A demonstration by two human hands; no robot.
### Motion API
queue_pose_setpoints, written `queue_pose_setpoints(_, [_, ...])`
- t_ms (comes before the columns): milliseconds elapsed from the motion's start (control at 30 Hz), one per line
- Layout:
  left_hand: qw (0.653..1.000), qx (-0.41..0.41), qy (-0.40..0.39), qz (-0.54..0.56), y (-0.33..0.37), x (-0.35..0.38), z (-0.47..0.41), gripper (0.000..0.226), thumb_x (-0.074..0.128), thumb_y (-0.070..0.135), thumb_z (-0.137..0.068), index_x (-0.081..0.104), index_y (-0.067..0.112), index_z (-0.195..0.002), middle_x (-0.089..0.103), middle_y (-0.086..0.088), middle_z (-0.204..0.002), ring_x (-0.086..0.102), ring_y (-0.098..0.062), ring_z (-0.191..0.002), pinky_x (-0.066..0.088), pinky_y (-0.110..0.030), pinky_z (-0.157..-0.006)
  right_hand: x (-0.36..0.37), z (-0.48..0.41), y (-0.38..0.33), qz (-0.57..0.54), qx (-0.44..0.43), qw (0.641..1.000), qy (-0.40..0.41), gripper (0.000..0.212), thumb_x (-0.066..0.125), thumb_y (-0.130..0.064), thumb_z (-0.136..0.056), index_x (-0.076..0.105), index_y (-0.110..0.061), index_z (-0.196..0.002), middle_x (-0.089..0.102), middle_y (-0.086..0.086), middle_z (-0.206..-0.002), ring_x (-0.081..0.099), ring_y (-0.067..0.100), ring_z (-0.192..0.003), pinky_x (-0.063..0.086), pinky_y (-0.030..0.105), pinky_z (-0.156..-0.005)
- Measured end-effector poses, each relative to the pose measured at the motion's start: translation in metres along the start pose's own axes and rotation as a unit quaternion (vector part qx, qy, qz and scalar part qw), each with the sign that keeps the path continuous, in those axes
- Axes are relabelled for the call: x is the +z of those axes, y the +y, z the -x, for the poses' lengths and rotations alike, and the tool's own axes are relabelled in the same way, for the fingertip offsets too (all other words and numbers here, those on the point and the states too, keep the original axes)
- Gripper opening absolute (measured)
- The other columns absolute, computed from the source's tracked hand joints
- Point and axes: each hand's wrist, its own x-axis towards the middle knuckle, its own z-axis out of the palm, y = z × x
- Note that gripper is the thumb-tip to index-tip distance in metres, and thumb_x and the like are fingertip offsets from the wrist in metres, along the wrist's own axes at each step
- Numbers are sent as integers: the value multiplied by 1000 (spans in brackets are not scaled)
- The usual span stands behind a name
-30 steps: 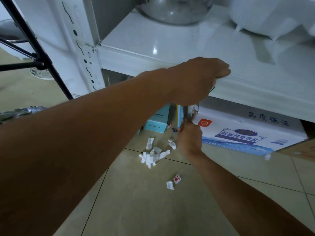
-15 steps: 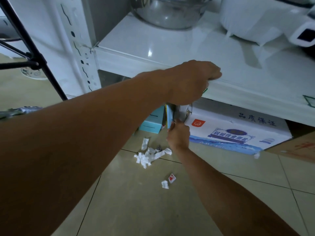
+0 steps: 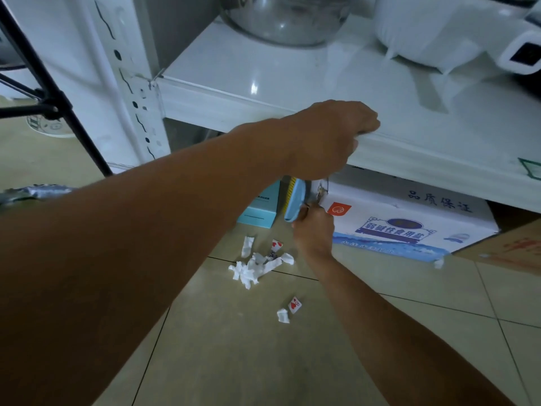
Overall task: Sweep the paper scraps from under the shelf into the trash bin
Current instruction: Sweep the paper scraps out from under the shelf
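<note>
Partly the left hand (image 3: 328, 139) hides the right hand's (image 3: 314, 232) brush (image 3: 294, 200).

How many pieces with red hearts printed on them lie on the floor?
2. One red-heart piece lies at the far edge of the white scrap pile; the other lies nearer, beside a single white scrap. The pile may hide more.

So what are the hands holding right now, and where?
The right hand grips a blue brush at its lower end. The left hand grips the shelf's front edge.
</note>
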Motion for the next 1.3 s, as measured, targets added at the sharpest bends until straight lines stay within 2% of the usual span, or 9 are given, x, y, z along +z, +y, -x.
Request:
queue_pose_setpoints(133, [1000, 9, -5, -8, 0, -3, 1, 49, 46, 18, -97, 44, 30, -144, 47, 7, -148, 47, -15, -132, 40, -39, -107, 6, 3, -4, 41, 19, 996, -72, 19, 54, -14, -96, 66, -1, -101, 73, 20, -102, 70, 35, -95, 53, 33, -71])
queue_pose_setpoints(300, [1000, 12, -6, -3, -2, -2, 0, 49, 44, 18, -97, 43, 28, -145, 45, 6, -150, 45, -15, -134, 39, -38, -108, -23, 44, 28, 102, -15, 984, -148, 23, 46, -15, -96, 60, -7, -80, 73, 16, -91, 70, 32, -88, 46, 31, -65])
queue_pose_setpoints(400, [1000, 18, -1, -3, 0, -3, 2, 49, 44, 18, -96, 44, 28, -144, 46, 4, -149, 46, -17, -133, 40, -39, -107, -35, 57, 36, 140, -100, 979, -106, 27, 41, -19, -98, 64, -9, -87, 71, 13, -81, 66, 31, -74, 52, 37, -67])
queue_pose_setpoints(500, [1000, 18, -9, 0, 2, -6, 4, 49, 44, 17, -96, 43, 28, -145, 46, 3, -150, 45, -18, -134, 39, -40, -108, -28, 70, 25, 192, -183, 954, -137, 26, 42, -25, -99, 65, -14, -102, 71, 8, -82, 62, 25, -63, 52, 35, -65])
queue_pose_setpoints(600, [1000, 13, -19, 2, 4, -8, 5, 50, 44, 15, -97, 42, 28, -145, 44, 2, -151, 44, -18, -135, 37, -39, -109, -8, 76, 18, 259, -258, 914, -175, 25, 44, -21, -97, 62, -13, -112, 69, 10, -98, 69, 29, -80, 54, 37, -71])
queue_pose_setpoints(767, [999, 1, -36, -2, 8, -11, 4, 49, 43, 14, -97, 43, 26, -145, 44, 1, -151, 43, -19, -136, 36, -41, -110, -13, 73, 20, 311, -277, 874, -249, 23, 47, -23, -95, 65, -11, -102, 69, 13, -100, 68, 32, -89, 51, 37, -75])
queue_pose_setpoints(967, [997, -6, -76, 10, 7, -15, 4, 49, 48, 12, -96, 43, 14, -145, 38, -3, -155, 33, -17, -143, 18, -18, -112, -79, 87, 54, 232, -270, 903, -241, 25, 42, -29, -95, 62, -14, -93, 59, 8, -77, 58, 30, -72, 34, 32, -63])
queue_pose_setpoints(1167, [998, 8, 17, -56, 35, 2, 10, 43, 48, 11, -95, 52, 8, -138, 49, -10, -147, 42, -24, -138, 20, -21, -112, -155, 97, 122, 129, -174, 951, -221, 18, 43, -24, -91, 49, -26, -74, 52, -2, -64, 58, 22, -65, 42, 36, -61])
queue_pose_setpoints(1300, [991, 78, 4, -104, 86, 35, -16, 48, 46, 17, -90, 55, 7, -136, 54, -13, -143, 46, -28, -136, 27, -33, -115, -207, 90, 182, 30, -91, 983, -154, 22, 49, -21, -90, 71, -23, -90, 67, 0, -65, 63, 14, -62, 50, 34, -63])
